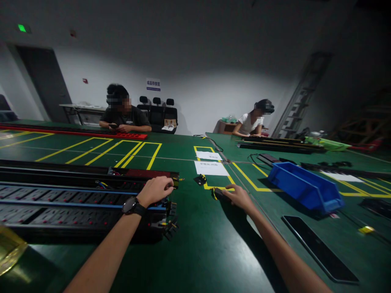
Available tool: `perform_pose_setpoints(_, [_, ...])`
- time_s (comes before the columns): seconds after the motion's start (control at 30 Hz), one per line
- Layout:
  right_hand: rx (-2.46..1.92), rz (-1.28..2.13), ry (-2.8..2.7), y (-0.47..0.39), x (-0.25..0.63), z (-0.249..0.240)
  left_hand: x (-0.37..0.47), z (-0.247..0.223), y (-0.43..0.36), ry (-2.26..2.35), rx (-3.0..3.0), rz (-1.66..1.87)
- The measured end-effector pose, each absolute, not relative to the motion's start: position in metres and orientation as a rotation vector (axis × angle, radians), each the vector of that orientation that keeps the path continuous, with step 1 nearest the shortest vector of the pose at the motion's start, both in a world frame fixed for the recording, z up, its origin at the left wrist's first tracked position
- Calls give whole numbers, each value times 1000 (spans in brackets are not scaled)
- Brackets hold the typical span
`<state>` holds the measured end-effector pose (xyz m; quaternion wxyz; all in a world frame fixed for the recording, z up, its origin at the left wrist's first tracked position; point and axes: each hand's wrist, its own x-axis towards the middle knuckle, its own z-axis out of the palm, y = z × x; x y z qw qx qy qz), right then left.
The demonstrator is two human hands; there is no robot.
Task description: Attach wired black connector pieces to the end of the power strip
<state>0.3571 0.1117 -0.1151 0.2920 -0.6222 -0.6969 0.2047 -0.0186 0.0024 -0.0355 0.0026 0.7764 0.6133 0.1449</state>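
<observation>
My left hand (156,190), with a watch (130,205) at its wrist, is curled over the right end of long black power strips (76,199) lying side by side. Its fingers are closed, and what they hold, if anything, is too small to make out. On the green table, my right hand (241,197) grips a small black block with yellow wires (220,194) by its right end. A small black piece with yellow marks (200,180) lies between the hands, touched by neither. Loose wire ends and black connectors (171,224) stick out from the nearer strip.
A blue bin (305,187) and a dark phone-like slab (319,248) lie on the right. White paper sheets (210,168) sit ahead within yellow tape lines. Clear yellow tape roll-like object (10,248) stands at near left. Two people work across the table.
</observation>
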Motion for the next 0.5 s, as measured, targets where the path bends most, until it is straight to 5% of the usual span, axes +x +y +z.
perform_pose_setpoints(0.23, [-1347, 974, -1420, 106, 357, -98, -21, -38, 3, 1904, 2454, 516])
perform_pose_setpoints(0.5, [-1089, 783, -1507, 77, 294, -73, -21, -38, 2, 1925, 2429, 535])
